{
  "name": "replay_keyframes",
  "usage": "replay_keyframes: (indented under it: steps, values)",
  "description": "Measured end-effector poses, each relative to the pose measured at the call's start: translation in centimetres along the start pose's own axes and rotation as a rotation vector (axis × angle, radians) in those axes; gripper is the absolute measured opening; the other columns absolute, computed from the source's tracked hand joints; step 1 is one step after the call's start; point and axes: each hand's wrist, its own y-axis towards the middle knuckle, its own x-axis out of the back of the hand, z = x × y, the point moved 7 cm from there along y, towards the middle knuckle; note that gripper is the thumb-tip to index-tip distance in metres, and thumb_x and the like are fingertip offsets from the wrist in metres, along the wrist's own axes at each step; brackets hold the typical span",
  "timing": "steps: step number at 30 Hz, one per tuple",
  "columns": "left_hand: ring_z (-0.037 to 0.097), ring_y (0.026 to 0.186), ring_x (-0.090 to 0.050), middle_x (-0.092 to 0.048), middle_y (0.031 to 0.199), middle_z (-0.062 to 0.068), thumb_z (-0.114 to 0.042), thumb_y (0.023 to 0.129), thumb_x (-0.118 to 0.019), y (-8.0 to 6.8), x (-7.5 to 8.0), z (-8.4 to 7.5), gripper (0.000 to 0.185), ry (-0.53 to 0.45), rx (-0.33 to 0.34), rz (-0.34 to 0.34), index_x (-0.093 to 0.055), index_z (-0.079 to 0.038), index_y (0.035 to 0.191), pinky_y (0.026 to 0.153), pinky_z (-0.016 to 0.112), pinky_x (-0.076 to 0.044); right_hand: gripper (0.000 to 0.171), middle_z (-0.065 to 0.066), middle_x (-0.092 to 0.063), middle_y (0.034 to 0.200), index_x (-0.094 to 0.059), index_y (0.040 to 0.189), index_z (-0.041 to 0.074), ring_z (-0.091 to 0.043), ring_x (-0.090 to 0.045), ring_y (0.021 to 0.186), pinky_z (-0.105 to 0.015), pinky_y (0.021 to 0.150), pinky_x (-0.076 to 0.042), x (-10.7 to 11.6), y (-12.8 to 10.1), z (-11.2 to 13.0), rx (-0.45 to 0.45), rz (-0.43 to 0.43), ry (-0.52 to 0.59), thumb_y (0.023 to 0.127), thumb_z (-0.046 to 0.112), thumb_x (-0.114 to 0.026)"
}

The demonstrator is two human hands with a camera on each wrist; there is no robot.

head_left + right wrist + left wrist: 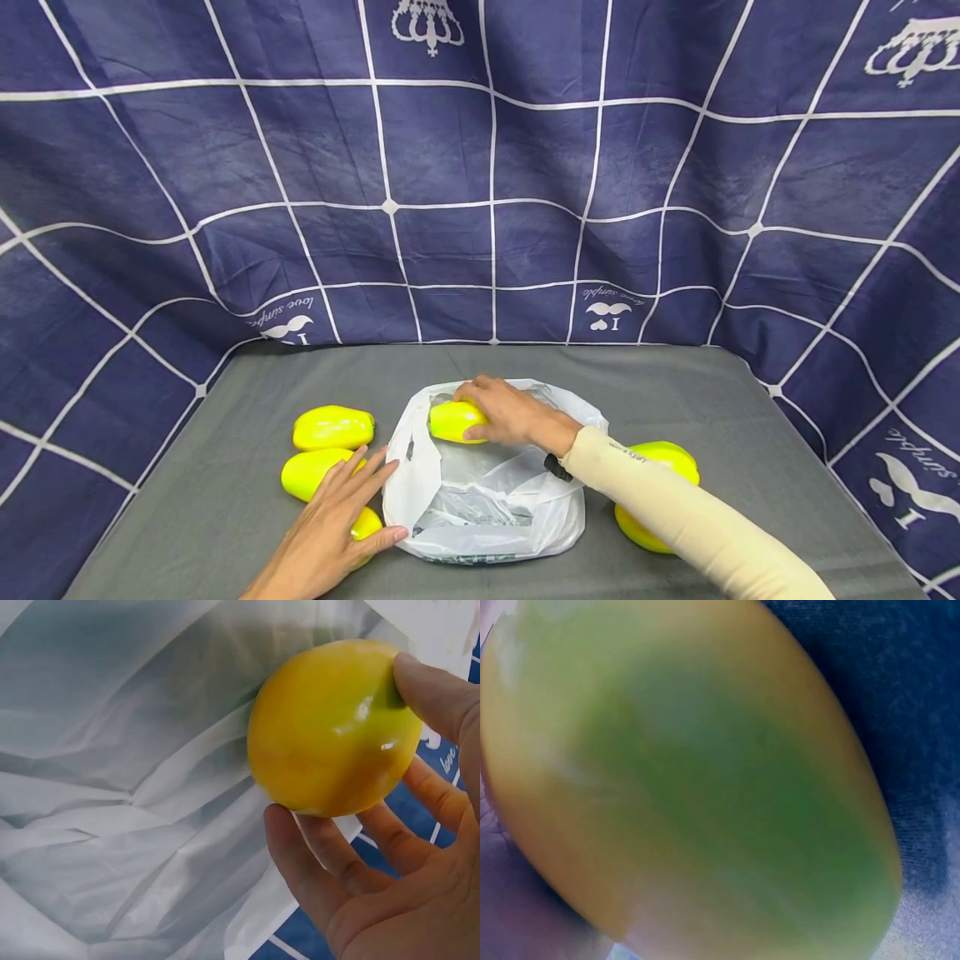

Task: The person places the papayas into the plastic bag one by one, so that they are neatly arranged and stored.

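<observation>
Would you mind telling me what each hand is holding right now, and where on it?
The right hand grips a glossy yellow mango around its sides over the white plastic bag. The left hand lies flat, gripping nothing.

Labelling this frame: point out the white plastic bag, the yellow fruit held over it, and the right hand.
white plastic bag (420, 467), head view, left wall.
yellow fruit (330, 727), right wrist view, glossy middle.
right hand (510, 414), head view, back of hand.
</observation>
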Motion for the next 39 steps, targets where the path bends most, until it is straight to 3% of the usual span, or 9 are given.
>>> replay_keyframes:
  steps: [8,19,29,39]
  values:
    - [0.035,0.143,-0.039,-0.051,0.151,0.002,-0.061,0.082,-0.073,-0.12,0.04,-0.26,0.076,0.032,-0.050,-0.038,-0.057,-0.018,0.143,0.120,0.012,0.004,0.050,-0.010,-0.063,0.121,-0.060,0.130,0.016,-0.024,-0.062,0.101,-0.038,0.090,-0.054,-0.34,0.14,0.15,-0.006,-0.037,-0.014,0.086,0.029,-0.080]
    - [0.036,0.146,-0.035,-0.048,0.154,0.000,-0.067,0.083,-0.067,0.15,-0.15,0.08,0.078,-0.002,0.017,0.026,-0.055,-0.020,0.145,0.122,0.017,0.001,0.051,-0.008,-0.062,0.127,-0.059,0.133,0.018,-0.025,-0.061,0.105,-0.038,0.094,-0.052,-0.46,0.47,0.22,-0.025,-0.046,-0.036,0.088,0.032,-0.078]
    - [0.036,0.146,-0.036,-0.049,0.153,0.000,-0.066,0.084,-0.067,0.15,-0.13,0.04,0.078,-0.001,0.016,0.027,-0.056,-0.018,0.144,0.122,0.017,0.002,0.051,-0.007,-0.061,0.129,-0.059,0.133,0.020,-0.025,-0.060,0.107,-0.037,0.094,-0.052,-0.67,0.44,0.22,-0.048,-0.045,-0.043,0.088,0.033,-0.077]
    - [0.036,0.145,-0.037,-0.050,0.152,0.001,-0.065,0.083,-0.069,0.02,-0.08,0.02,0.077,0.005,0.004,0.011,-0.056,-0.018,0.144,0.120,0.012,0.005,0.050,-0.007,-0.061,0.127,-0.060,0.133,0.017,-0.024,-0.061,0.107,-0.039,0.094,-0.052,-0.46,0.42,0.39,-0.008,-0.061,-0.043,0.088,0.035,-0.076]
